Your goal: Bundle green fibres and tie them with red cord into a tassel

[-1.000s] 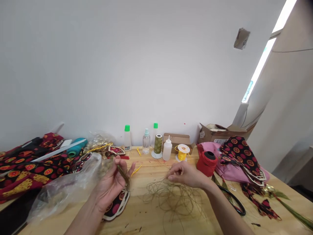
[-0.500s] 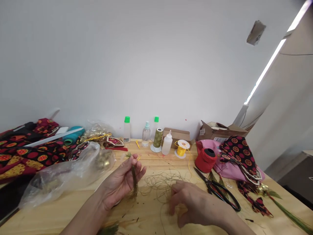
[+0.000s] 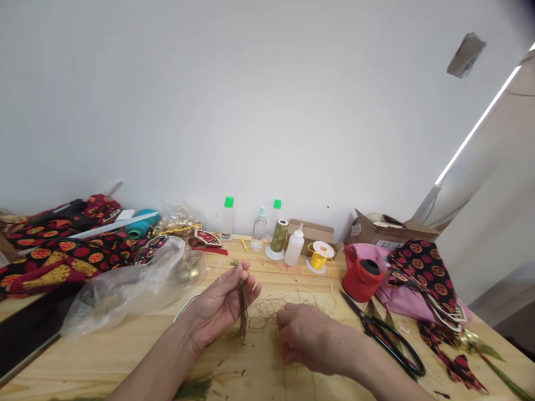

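Note:
Between the thumb and fingers of my left hand (image 3: 225, 301) is pinched a bundle of olive-green threads (image 3: 243, 312), its short ends poking up above the fingertips and its long strands hanging down. To the right, my right hand (image 3: 307, 337) is curled over a loose tangle of thin olive thread (image 3: 270, 306) on the wooden table. Its fingers are closed and turned away, so whatever they grip is hidden. More green thread (image 3: 194, 388) lies near the front edge, beside my left forearm.
Black scissors (image 3: 387, 337) and a red thread cone (image 3: 363, 280) are at the right. Along the wall stand a white squeeze bottle (image 3: 295, 247), an olive thread spool (image 3: 280, 235) and a yellow cord spool (image 3: 319, 258). A plastic bag (image 3: 125, 292) and patterned fabric (image 3: 75, 256) lie left.
My right hand has drawn its fingers together and moved slightly left, nearer my left hand. My left hand keeps hold of the thread bundle. The whole view has shifted a little.

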A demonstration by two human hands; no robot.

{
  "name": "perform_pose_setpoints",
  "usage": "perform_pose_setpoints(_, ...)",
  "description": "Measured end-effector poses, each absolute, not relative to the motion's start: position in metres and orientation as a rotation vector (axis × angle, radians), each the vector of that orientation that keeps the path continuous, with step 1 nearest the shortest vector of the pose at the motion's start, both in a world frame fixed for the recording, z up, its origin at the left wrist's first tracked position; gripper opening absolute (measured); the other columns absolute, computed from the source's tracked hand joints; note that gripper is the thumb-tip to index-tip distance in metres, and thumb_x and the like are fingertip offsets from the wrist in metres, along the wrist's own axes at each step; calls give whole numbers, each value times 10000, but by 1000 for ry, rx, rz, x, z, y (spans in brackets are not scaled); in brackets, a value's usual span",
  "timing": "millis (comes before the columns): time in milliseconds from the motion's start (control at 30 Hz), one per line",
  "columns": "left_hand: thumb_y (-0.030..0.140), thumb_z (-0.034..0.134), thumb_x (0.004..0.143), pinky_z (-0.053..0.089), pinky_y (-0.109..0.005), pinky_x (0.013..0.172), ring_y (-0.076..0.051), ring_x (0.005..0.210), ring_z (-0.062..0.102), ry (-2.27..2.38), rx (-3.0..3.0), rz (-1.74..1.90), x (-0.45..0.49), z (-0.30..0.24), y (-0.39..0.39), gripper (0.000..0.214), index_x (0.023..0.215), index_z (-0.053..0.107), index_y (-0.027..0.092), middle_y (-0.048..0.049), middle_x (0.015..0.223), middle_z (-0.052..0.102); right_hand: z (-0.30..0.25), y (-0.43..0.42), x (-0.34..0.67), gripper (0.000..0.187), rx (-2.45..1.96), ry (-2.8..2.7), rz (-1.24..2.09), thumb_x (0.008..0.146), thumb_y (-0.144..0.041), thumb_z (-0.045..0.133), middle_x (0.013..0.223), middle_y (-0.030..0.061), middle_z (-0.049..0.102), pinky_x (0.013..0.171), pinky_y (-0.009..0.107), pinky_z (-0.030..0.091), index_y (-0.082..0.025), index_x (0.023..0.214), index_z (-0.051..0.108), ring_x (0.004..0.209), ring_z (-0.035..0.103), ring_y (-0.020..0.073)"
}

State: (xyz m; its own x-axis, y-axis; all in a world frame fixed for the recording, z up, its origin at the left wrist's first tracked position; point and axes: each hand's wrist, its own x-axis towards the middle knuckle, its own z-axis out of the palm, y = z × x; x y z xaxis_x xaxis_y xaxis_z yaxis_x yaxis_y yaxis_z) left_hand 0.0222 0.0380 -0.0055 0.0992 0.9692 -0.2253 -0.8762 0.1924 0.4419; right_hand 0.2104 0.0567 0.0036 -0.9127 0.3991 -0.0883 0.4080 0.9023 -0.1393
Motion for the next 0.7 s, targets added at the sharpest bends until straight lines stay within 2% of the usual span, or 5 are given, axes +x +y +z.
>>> perform_pose_setpoints(233,58,454,780,537,-268,622,-100,550,622,521,306,1356,27,-11,42,174,743,615,112,-10,553,626,-6,57,230,94,1041,3182,-1078,778,-125,435,769,11,498,652,224,364,-176,728,496,724,455,123)
perform_pose_setpoints(333,56,513,745,530,-239,605,-91,540,611,580,367,1369,28,-13,44,121,750,619,113,-11,563,632,-10,65,223,128,1311,3148,-1575,803,-200,404,667,-10,456,597,229,359,-176,685,446,637,428,115)
perform_pose_setpoints(467,68,558,716,512,-196,605,-86,574,609,735,415,1414,30,-19,49,86,746,630,105,-35,613,649,-5,72,205,178,1546,3009,-2106,762,-291,446,568,-33,435,531,220,350,-173,630,424,540,414,101)
perform_pose_setpoints(567,95,607,681,497,-184,613,-84,584,602,818,426,1361,34,-26,49,60,732,638,101,-38,624,650,-3,73,193,161,1735,3051,-2161,727,-293,488,549,-33,454,505,212,350,-168,633,450,515,419,98)
perform_pose_setpoints(700,167,645,654,471,-173,596,-87,601,591,832,509,1203,44,-29,44,79,705,649,107,-38,655,650,-13,69,186,116,1918,3206,-1920,723,-255,506,588,-12,501,518,218,375,-161,659,490,548,460,111)
